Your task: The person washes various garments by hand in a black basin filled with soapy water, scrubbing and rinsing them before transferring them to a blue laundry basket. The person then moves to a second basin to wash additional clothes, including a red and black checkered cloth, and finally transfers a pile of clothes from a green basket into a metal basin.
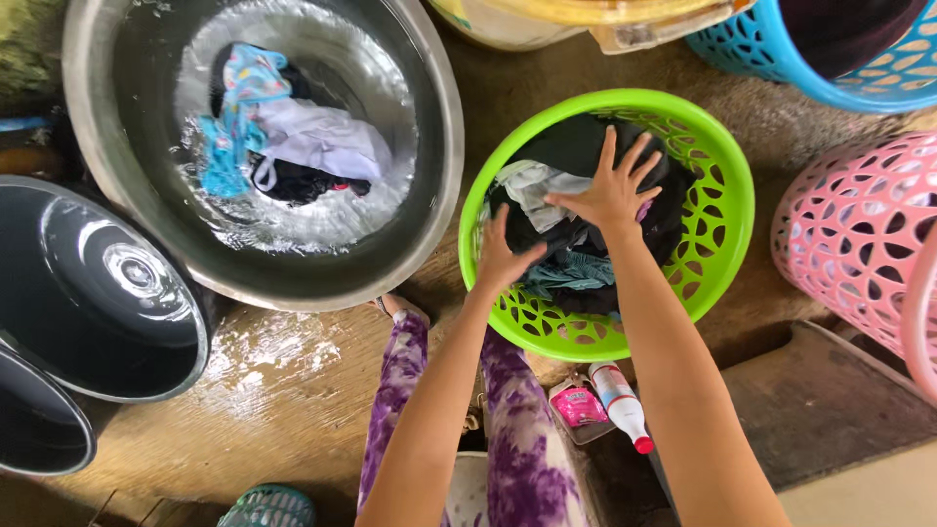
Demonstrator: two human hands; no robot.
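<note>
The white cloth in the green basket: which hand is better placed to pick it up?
Probably the right hand. It lies spread on the clothes, right beside the white cloth. The left hand rests lower, near the green basket's near side, on dark clothes.

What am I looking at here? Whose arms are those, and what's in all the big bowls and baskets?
The camera sits on a person's head and looks down, so the two arms are that person's own. You can also see their purple patterned trousers.

Both hands reach into a green basket full of clothes, mostly dark ones. The left hand rests on the near edge of the pile, and the right hand lies flat on top with fingers spread. Neither hand has closed around anything.

To the left is a big metal basin with water and a few clothes soaking in it. Further left are dark tubs. On the right stand a pink basket and a blue basket. By the person's knee lie a small white bottle with a red cap and a pink packet. The ground looks wet.
</note>
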